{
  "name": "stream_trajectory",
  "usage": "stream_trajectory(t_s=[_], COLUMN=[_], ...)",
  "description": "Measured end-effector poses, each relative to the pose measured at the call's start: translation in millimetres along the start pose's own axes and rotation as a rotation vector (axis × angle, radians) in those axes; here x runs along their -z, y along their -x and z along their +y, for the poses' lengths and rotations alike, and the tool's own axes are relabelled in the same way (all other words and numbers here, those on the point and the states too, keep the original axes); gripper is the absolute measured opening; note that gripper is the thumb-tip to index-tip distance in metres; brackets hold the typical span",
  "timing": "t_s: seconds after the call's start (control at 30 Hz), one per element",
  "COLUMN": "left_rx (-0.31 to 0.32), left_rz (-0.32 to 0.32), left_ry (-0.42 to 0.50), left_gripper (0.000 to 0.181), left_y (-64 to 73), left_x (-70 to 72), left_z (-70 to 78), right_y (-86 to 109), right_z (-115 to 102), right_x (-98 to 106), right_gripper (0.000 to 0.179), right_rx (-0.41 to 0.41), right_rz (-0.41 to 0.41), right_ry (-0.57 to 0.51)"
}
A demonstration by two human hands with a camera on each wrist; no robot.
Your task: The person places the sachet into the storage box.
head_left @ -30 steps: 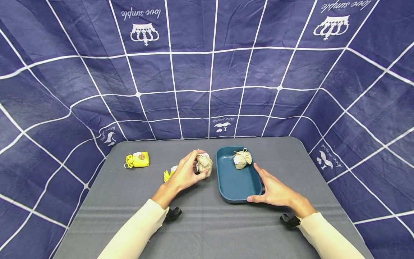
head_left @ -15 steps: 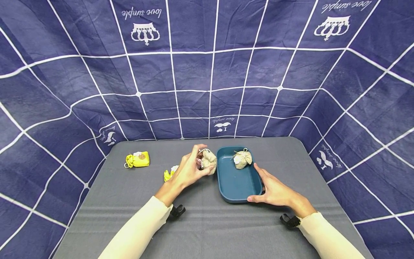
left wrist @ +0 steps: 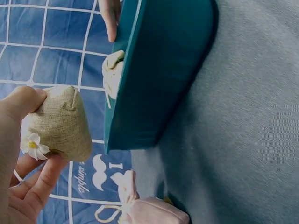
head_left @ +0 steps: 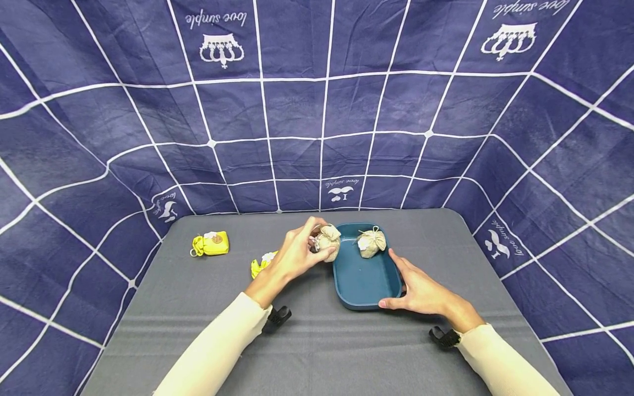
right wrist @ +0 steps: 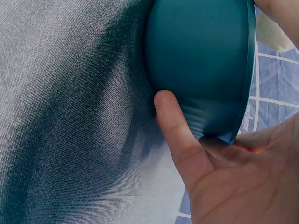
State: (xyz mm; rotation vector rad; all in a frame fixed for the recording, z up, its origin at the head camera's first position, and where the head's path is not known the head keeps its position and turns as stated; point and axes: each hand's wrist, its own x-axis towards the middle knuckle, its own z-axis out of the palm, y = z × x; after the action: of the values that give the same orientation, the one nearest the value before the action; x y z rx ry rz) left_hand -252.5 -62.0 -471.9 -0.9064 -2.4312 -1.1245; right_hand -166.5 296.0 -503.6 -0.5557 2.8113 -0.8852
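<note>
My left hand (head_left: 297,250) holds a small beige cloth pouch (head_left: 328,243) between thumb and fingers. In the left wrist view this pouch (left wrist: 65,123) hangs above the table, with a white flower on its side. It is at the left rim of a blue plastic box (head_left: 366,281). Inside the box, toward its far right, sits a second beige pouch (head_left: 370,245) tied at the neck. My right hand (head_left: 418,290) grips the box's near right corner, its thumb at the near side and fingers along the right wall. The right wrist view shows a finger (right wrist: 175,128) against the outer wall.
A yellow pouch (head_left: 216,245) with a ring lies at the far left of the grey table (head_left: 317,352). Another yellow pouch (head_left: 258,268) is partly hidden by the left hand. A pinkish pouch (left wrist: 154,212) shows in the left wrist view. Blue gridded cloth (head_left: 297,110) surrounds the table.
My left hand has carried the beige pouch right and slightly away from me, up to the box's left rim. The pouch has turned in the fingers. My right hand and the box stay put.
</note>
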Motion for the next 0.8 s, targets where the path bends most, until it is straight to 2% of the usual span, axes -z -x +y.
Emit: stream_trajectory(t_s=[0.3,0.63,0.8], left_rx=[0.026,-0.024,-0.015], left_rz=[-0.038,-0.061,-0.066], left_ry=[-0.005,0.002,-0.016], left_gripper=[0.057,0.058,0.058], left_y=[-17.4,-39.7,-46.6], left_x=[-6.4,-18.3,-21.8], left_z=[9.5,15.7,17.2], right_y=[-0.2,0.2,-0.2], right_z=[1.2,1.9,1.5], right_x=[0.1,0.0,0.4], right_gripper=[0.142,0.143,0.142], right_rx=[-0.004,-0.007,-0.005], right_rz=[-0.001,0.001,0.001], right_ry=[0.013,0.014,0.017])
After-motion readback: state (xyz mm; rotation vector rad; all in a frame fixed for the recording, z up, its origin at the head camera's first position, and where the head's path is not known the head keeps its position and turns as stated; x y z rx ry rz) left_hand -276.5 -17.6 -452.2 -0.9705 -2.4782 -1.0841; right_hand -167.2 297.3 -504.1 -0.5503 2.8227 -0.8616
